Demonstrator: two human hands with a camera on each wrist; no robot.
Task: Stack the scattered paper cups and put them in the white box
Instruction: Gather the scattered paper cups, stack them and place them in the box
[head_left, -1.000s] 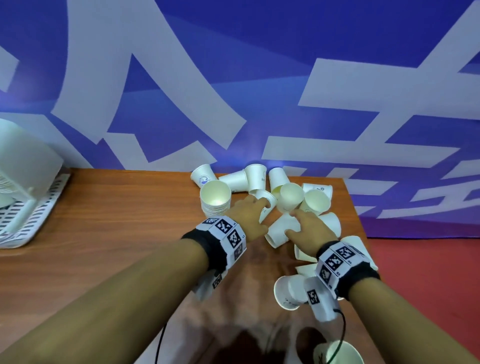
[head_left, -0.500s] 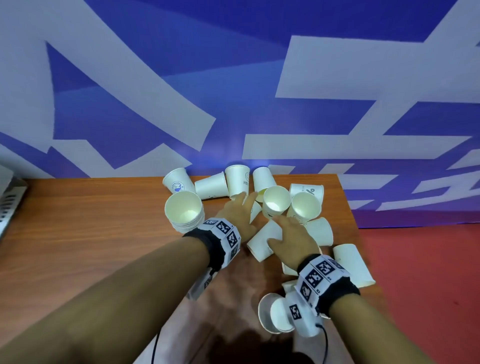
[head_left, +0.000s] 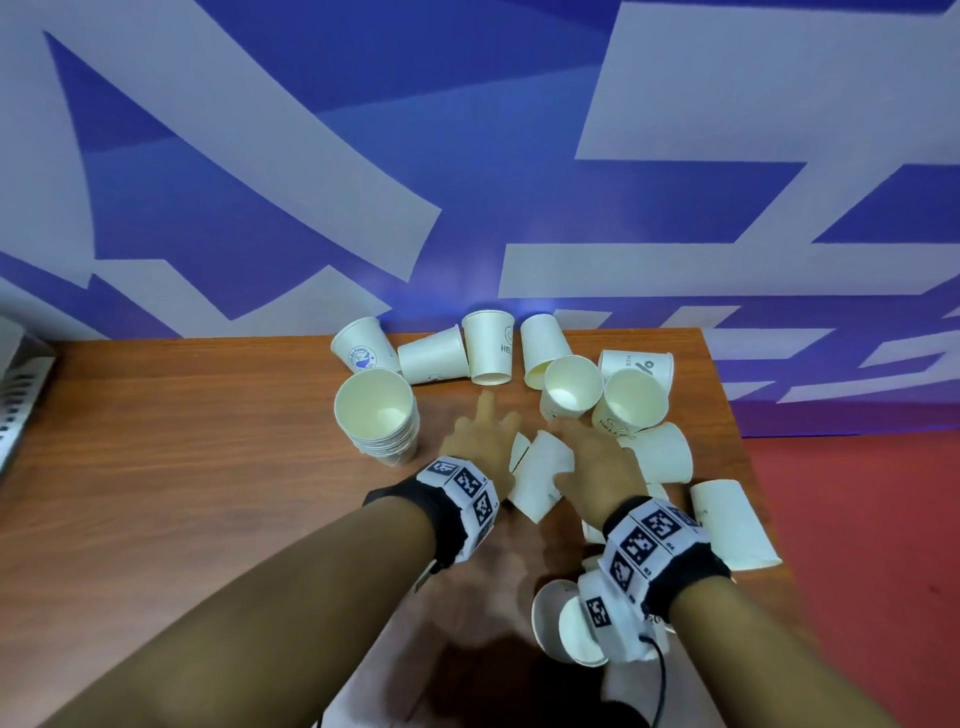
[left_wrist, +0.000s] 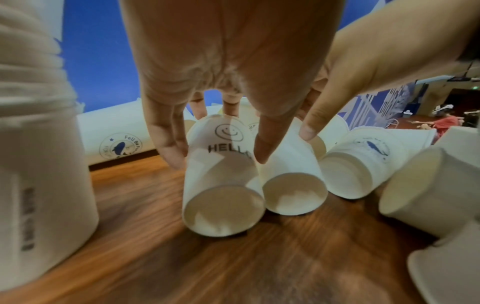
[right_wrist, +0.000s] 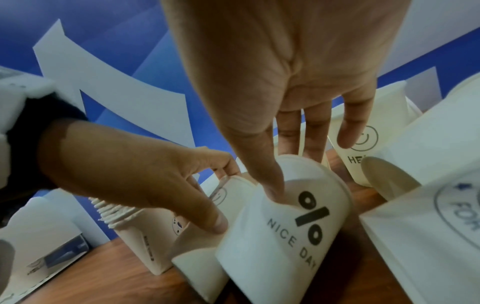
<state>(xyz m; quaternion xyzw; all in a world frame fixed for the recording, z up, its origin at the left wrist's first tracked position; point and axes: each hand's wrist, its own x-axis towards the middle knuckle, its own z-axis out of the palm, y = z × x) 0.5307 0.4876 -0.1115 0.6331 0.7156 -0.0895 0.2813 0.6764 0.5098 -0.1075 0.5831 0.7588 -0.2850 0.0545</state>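
Two white paper cups lie side by side on the wooden table (head_left: 182, 467), bottoms toward me. My left hand (head_left: 485, 436) grips the "HELLO" cup (left_wrist: 221, 185) between fingers and thumb. My right hand (head_left: 587, 452) holds the "NICE DAY" cup (right_wrist: 285, 226), thumb on its wall and fingers over the far rim. The two hands almost touch. An upright stack of nested cups (head_left: 376, 415) stands just left of my left hand. Only a corner of the white box (head_left: 23, 374) shows at the far left edge.
Several loose cups lie or stand along the back edge (head_left: 488, 348) and to the right (head_left: 631, 402). More lie by the right edge (head_left: 732, 525) and under my right wrist (head_left: 566, 623). A blue and white wall rises behind the table.
The view has swung right, so the white box slid to the left edge. Both hands stayed on the two lying cups and drew closer together.
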